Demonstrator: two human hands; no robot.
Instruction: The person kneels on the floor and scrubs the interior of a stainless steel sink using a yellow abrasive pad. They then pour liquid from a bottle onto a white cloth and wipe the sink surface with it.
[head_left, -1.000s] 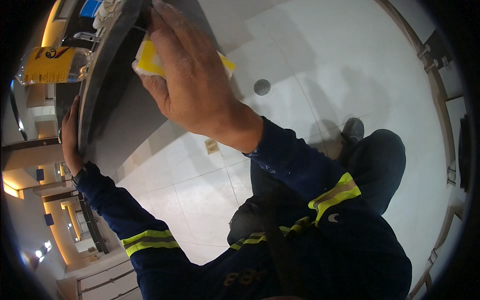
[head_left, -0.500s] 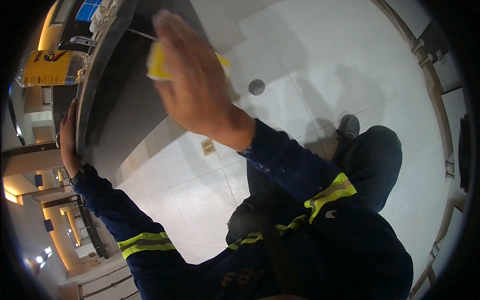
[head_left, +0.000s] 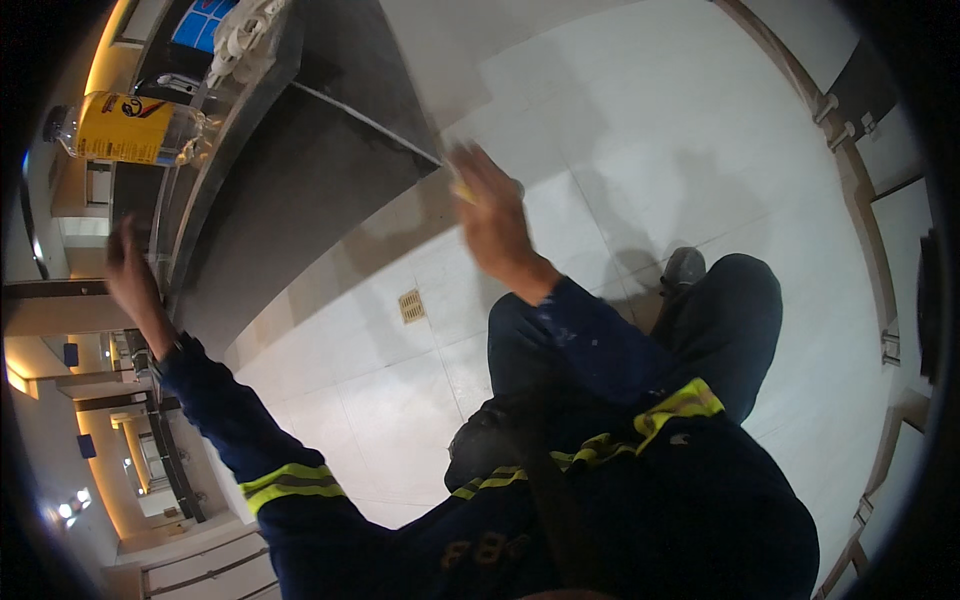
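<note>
My right hand [head_left: 497, 222] is over the floor, beside the front of a dark counter panel [head_left: 300, 150]. Its fingers close on a yellow sponge [head_left: 464, 192], of which only a sliver shows past the hand. My left hand [head_left: 135, 280], blurred, is raised by the counter's edge with its fingers stretched out and nothing seen in them. Beyond it on the counter stands a clear bottle [head_left: 125, 128] with a yellow label and dark cap, part full of clear liquid.
A crumpled whitish cloth [head_left: 245, 40] lies on the counter near a metal tap [head_left: 178, 82] and a blue-labelled container [head_left: 203, 22]. A square drain grate [head_left: 411, 306] is set in the pale tiled floor. White cubicle doors [head_left: 905, 240] line the right side.
My right hand has drawn back toward me and right, away from the dark panel, with the yellow sponge. My left hand has lifted off the counter's edge. The view has shifted slightly.
</note>
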